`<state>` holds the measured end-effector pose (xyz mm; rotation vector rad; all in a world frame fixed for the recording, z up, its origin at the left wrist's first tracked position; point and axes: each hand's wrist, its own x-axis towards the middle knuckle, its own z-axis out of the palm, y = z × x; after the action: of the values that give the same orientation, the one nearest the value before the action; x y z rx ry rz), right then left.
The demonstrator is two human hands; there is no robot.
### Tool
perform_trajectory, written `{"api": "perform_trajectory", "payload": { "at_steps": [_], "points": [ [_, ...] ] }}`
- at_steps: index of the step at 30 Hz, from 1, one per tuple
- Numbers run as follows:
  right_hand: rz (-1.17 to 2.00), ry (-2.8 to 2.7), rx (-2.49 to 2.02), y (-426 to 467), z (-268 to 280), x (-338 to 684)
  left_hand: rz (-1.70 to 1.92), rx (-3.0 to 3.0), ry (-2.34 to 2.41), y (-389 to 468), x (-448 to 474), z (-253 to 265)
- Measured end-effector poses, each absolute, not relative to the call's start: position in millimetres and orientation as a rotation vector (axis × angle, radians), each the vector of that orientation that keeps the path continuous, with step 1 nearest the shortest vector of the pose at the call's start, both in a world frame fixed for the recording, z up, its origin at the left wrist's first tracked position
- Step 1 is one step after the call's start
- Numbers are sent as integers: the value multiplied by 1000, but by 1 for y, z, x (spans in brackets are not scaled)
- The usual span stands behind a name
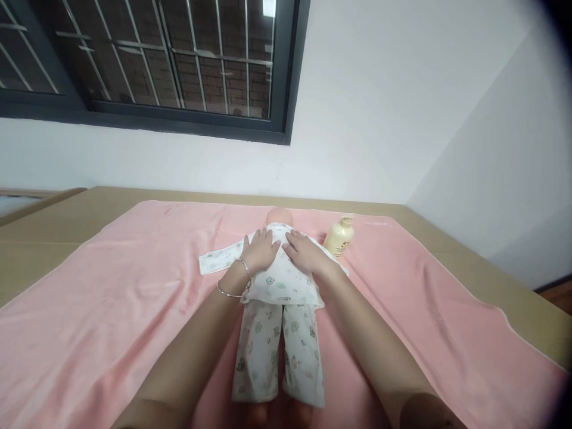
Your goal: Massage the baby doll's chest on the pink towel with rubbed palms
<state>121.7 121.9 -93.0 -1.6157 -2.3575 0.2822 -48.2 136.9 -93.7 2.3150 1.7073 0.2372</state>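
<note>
A baby doll (279, 216) lies stretched out on a pink blanket (179, 310), its head at the far end. It is dressed in a white printed top (286, 285) and matching printed trousers (258, 351). My left hand (260, 251) rests flat on the left of the upper part of the top, fingers spread; a silver bangle (232, 295) circles that wrist. On the right half of the top lies my right hand (306, 253), also flat with fingers apart. One long sleeve (218, 259) reaches out to the left; the right sleeve is partly hidden by my right arm.
A pale yellow pump bottle (339, 237) stands tilted on the blanket, just right of the doll's shoulder. Around the blanket shows a tan surface (473, 256). Behind are a white wall (357, 119) and a dark-framed barred window (179, 65).
</note>
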Motion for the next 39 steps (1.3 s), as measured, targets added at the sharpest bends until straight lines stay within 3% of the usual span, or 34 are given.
{"api": "perform_trajectory", "payload": {
  "at_steps": [7, 21, 39],
  "points": [
    [215, -2179, -1731, 138, -126, 109, 568, 2147, 1804, 155, -47, -124],
    [181, -2163, -1695, 133, -120, 108, 507, 2141, 1734, 157, -47, -119],
    [197, -2142, -1712, 146, -129, 110, 685, 2113, 1749, 166, -46, -129]
  ]
}}
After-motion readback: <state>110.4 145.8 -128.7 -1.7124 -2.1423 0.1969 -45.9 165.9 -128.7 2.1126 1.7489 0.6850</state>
